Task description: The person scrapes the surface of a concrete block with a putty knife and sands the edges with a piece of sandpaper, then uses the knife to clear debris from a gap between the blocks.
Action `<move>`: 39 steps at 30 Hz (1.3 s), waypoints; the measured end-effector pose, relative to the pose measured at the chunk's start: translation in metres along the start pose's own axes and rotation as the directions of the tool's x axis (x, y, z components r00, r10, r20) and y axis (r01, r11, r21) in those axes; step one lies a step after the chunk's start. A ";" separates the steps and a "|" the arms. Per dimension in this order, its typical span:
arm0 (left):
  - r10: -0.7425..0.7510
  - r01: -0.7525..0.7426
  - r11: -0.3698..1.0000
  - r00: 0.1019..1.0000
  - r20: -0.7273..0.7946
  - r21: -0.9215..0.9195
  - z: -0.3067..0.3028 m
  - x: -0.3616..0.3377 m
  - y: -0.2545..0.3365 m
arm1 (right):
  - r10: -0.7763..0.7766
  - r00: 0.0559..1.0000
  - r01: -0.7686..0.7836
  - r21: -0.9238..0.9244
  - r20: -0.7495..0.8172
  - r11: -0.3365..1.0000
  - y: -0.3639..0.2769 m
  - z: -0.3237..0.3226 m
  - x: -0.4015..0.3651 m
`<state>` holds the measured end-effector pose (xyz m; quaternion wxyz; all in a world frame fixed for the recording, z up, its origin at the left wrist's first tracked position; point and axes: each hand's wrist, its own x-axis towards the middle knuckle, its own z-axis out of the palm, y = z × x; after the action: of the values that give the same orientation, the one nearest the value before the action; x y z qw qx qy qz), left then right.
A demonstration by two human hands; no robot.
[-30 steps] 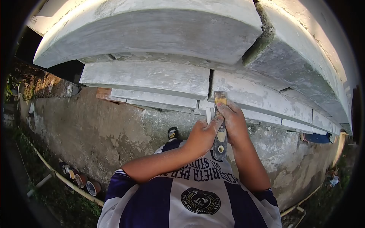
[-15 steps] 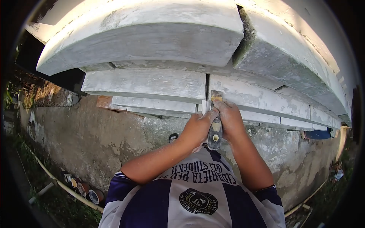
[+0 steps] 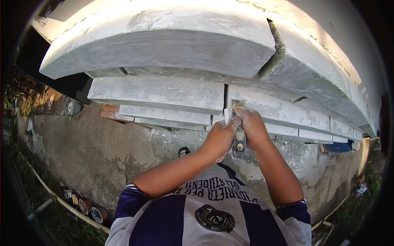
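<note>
In front of my chest, my right hand (image 3: 253, 126) is closed around a putty knife (image 3: 239, 146). Its dark worn handle, with a hole at the end, points back at me, and its stained blade points away. My left hand (image 3: 222, 137) is closed right beside it, touching or almost touching the knife. A narrow white piece (image 3: 226, 115) sticks up from the left fist; what it is I cannot make out. Just beyond both hands is a whitish block ledge (image 3: 275, 102), with a dark vertical gap (image 3: 225, 96) to the left of the blade.
Large pale blocks (image 3: 164, 49) jut out overhead in stepped rows. Below is a stained concrete floor (image 3: 111, 151) with a dark sandal (image 3: 183, 151). Several pots (image 3: 98, 214) stand by a pale pole (image 3: 69, 207) at lower left. A blue object (image 3: 338, 146) is at right.
Both hands, with the putty knife and white piece, appear slightly further right and lower. The view has shifted a little; both grips look the same.
</note>
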<state>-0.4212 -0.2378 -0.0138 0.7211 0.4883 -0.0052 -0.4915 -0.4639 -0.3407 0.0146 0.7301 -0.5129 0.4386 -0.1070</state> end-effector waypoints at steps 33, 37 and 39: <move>-0.135 0.128 0.987 0.989 0.066 0.093 0.000 -0.006 0.005 | 0.014 1.000 -0.012 -0.086 0.019 0.996 0.009 -0.013 0.001; -0.209 0.202 0.977 0.968 0.141 0.062 0.012 -0.008 0.002 | 0.081 0.997 -0.082 -0.106 -0.011 0.991 -0.009 -0.027 -0.015; -0.220 0.186 0.946 0.970 0.103 0.266 0.015 -0.006 -0.006 | 0.064 0.997 -0.067 -0.076 -0.042 0.995 -0.007 -0.034 -0.023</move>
<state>-0.4359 -0.2448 -0.0075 0.5962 0.5411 -0.0653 -0.5895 -0.5012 -0.3523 0.0299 0.7040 -0.5238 0.4736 -0.0761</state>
